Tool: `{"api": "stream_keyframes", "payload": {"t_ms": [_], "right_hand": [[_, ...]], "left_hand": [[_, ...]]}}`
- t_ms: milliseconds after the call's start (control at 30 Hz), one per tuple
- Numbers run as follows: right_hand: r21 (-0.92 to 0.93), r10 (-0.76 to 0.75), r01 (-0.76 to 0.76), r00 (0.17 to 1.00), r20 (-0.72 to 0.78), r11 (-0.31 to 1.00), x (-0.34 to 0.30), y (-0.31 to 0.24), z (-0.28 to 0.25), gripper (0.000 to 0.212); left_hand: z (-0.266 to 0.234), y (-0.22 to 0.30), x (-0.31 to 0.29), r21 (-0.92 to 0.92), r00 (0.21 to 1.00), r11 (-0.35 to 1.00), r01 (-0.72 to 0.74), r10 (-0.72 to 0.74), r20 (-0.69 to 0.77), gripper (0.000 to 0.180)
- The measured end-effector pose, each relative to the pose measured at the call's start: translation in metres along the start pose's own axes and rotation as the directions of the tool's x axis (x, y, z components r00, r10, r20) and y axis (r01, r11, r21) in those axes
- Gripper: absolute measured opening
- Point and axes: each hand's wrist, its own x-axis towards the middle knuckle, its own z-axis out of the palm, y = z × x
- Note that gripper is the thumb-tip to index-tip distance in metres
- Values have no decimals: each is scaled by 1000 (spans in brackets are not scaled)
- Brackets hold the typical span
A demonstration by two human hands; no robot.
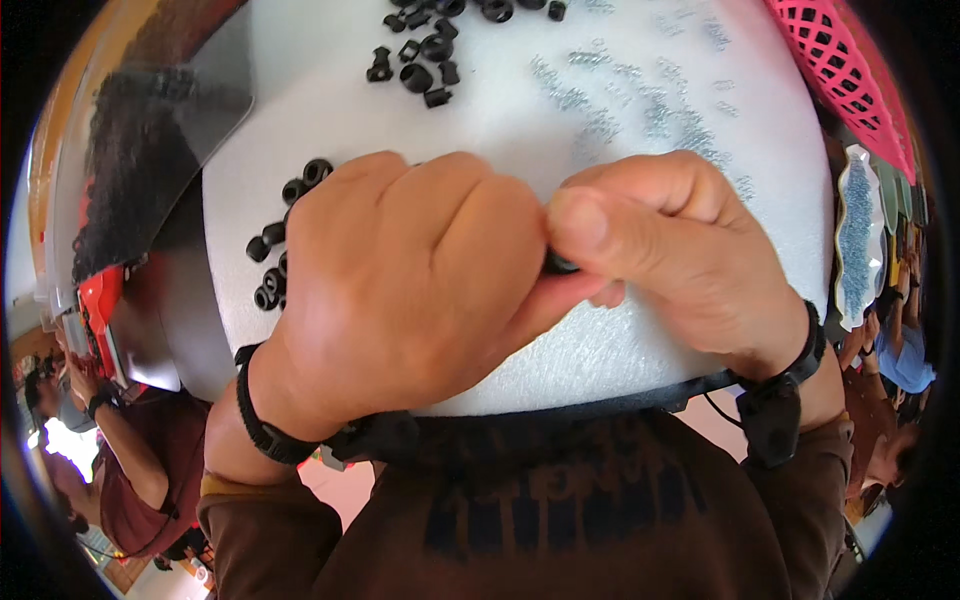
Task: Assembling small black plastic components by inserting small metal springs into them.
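Observation:
My left hand [420, 270] is closed, its back turned up, over the white foam sheet [540, 360]. Between its thumb side and my right hand a sliver of a small black plastic part [561, 264] shows; the rest is covered by fingers. My right hand [670, 240] meets the left at that part, thumb and fingers pinched together; what is in the pinch is hidden. Several ring-shaped black parts [317, 172] lie beside my left hand. More black parts [416, 78] are loosely heaped farther off. Small silvery springs [655, 112] are scattered beyond my right hand.
A pink lattice basket [835, 70] stands at the far right. Nearer, a white scalloped tray [858, 240] holds many springs. A clear plastic bag with dark contents [140, 150] lies at the left. Other people sit at both sides, including a person in a maroon shirt [140, 500].

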Motion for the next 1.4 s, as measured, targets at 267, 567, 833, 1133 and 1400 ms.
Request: {"api": "stream_keyframes", "payload": {"t_ms": [267, 567, 833, 1133, 1400], "right_hand": [[-95, -15, 13, 1000, -13, 995, -2, -6, 2, 37], [-102, 30, -31, 999, -13, 994, -6, -9, 0, 38], [-123, -10, 11, 1000, 8, 992, -6, -11, 2, 32], [-251, -119, 117, 993, 7, 961, -6, -8, 3, 26], [-297, -123, 104, 992, -43, 949, -7, -2, 5, 26]], "left_hand": [[-5, -1, 7, -67, 999, 998, 20, -22, -35, 31], [-7, -4, 6, -66, 1000, 998, 24, -23, 9, 36], [-4, -6, 6, -166, 998, 984, 70, -68, 16, 37], [-3, -5, 1, -120, 992, 986, 114, -106, 69, 35], [4, -4, -5, -119, 996, 990, 77, -72, 47, 30]]}}
